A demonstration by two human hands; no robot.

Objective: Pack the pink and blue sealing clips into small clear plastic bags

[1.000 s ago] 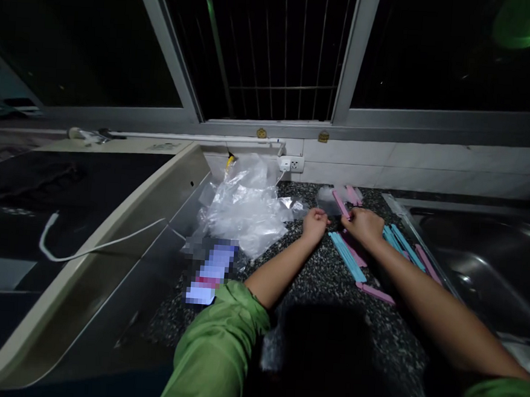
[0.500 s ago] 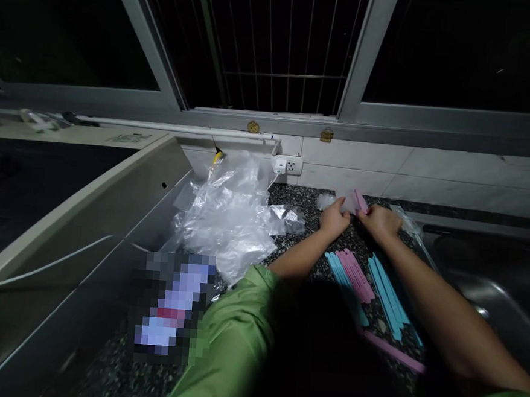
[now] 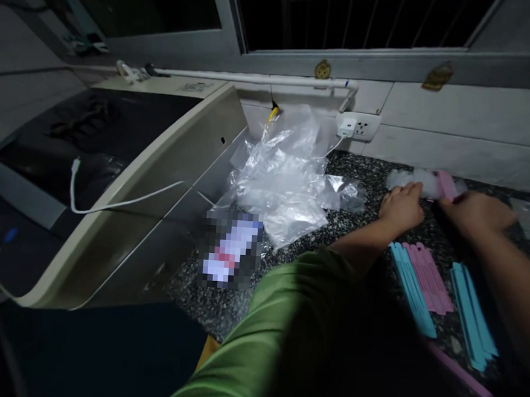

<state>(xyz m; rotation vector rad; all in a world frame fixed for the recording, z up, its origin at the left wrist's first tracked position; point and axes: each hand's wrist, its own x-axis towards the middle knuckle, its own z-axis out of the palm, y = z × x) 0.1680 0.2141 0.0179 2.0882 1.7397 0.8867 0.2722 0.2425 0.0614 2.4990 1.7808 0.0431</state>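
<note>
My left hand (image 3: 400,207) rests near the back of the dark speckled counter (image 3: 362,169), fingers curled on the edge of a small clear plastic bag (image 3: 411,178). My right hand (image 3: 477,212) lies beside it, fingers closed on the same bag where a pink strip (image 3: 446,184) pokes out. Closer to me, rows of blue strips (image 3: 410,287) and pink strips (image 3: 427,276) lie side by side, with another blue bunch (image 3: 472,313) to their right.
A heap of crumpled clear plastic bags (image 3: 285,176) lies left of my hands. A wall socket (image 3: 356,126) with a plug sits on the tiled wall. A beige appliance (image 3: 158,173) with a white cable (image 3: 124,201) stands at the left.
The view has swung left and down. Both hands stay together at the small bag with the pink strip near the wall; the strip rows now lie closer to the frame's right edge.
</note>
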